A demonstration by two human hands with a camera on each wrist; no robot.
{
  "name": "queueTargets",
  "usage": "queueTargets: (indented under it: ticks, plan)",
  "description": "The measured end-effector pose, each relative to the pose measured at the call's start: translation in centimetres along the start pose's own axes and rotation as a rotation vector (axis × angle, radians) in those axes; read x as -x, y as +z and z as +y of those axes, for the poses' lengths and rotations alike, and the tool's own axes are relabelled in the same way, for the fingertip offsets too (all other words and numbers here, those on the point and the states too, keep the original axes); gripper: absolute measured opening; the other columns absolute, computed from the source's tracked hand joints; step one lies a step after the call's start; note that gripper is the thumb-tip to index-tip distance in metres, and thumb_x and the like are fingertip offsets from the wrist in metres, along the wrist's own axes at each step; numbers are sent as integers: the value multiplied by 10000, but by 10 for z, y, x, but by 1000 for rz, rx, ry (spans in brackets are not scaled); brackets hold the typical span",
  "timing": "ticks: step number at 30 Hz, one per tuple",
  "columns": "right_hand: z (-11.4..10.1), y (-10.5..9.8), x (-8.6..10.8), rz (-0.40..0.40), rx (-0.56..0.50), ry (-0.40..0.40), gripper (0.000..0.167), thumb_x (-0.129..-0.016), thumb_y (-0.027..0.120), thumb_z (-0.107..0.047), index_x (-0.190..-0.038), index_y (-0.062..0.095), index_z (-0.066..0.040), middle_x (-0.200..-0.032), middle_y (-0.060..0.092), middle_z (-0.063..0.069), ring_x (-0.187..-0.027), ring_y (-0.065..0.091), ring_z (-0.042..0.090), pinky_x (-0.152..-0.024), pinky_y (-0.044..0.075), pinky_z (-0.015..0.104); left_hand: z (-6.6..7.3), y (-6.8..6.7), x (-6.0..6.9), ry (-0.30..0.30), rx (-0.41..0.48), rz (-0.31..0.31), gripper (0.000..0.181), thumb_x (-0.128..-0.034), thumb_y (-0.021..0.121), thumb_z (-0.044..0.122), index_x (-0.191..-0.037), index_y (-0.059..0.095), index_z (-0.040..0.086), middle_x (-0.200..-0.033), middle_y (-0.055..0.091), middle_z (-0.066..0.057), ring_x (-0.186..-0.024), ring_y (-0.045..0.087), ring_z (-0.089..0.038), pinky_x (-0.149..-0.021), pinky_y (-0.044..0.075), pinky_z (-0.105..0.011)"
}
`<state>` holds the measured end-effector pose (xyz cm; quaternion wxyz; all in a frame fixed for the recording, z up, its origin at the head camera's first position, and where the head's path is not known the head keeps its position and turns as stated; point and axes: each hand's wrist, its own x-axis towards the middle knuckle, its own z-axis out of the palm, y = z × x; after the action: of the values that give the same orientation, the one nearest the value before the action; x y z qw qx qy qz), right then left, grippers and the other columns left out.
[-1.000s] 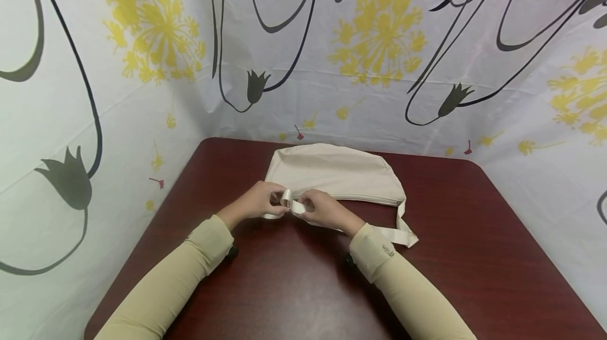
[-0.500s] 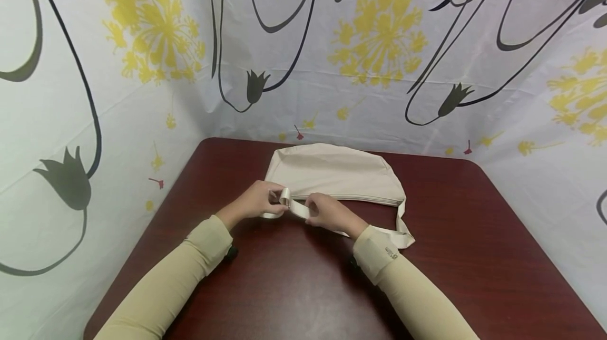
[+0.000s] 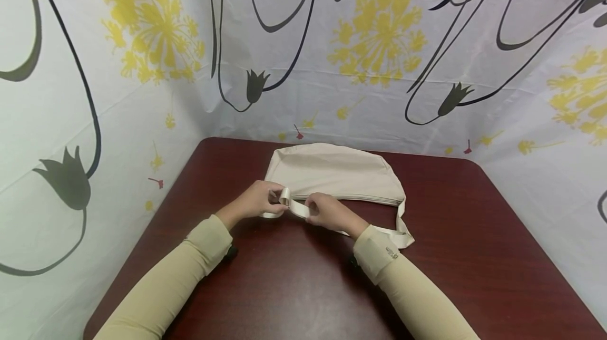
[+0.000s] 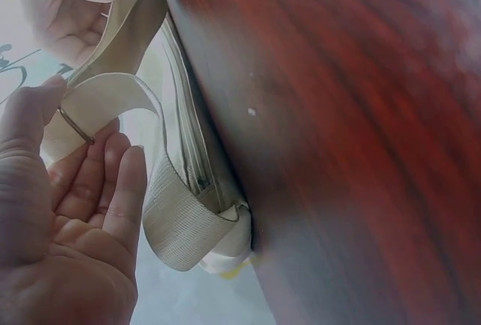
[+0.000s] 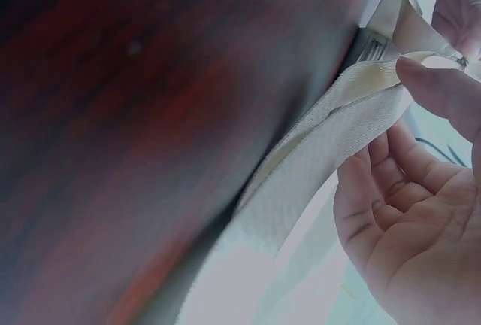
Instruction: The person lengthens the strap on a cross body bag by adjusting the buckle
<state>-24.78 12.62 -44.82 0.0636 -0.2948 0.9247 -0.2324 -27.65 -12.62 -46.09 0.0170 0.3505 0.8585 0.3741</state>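
Note:
A cream shoulder bag lies on the dark red table, its zipper edge toward me. Its webbing strap is raised off the table at the left end. With thumb and fingers my left hand pinches the strap at a thin metal slider, where the webbing forms a small loop. My right hand pinches the same strap a short way to the right, thumb on the near face as the right wrist view shows. Between both hands runs a short, slightly sagging length of strap.
The rest of the strap trails on the table at the bag's right end, bent at a corner. A white curtain with flower prints surrounds the table at the back and sides.
My right hand has slid a little to the right along the strap, so more webbing shows between the hands. The trailing strap shifted slightly; the left hand stays in place.

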Motion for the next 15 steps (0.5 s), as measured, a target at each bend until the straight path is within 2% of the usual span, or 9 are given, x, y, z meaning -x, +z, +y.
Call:
queueTargets:
  ticks: [15]
  plan:
    - [-3, -1, -4, 18, -12, -44, 255, -865, 790, -103, -1059, 642, -26, -948, 634, 33, -826, 547, 146, -773, 473, 327, -1, 1, 0, -2, 16, 0, 176, -834, 840, 198, -931, 698, 159, -906, 726, 68, -842, 704, -98, -764, 564, -271]
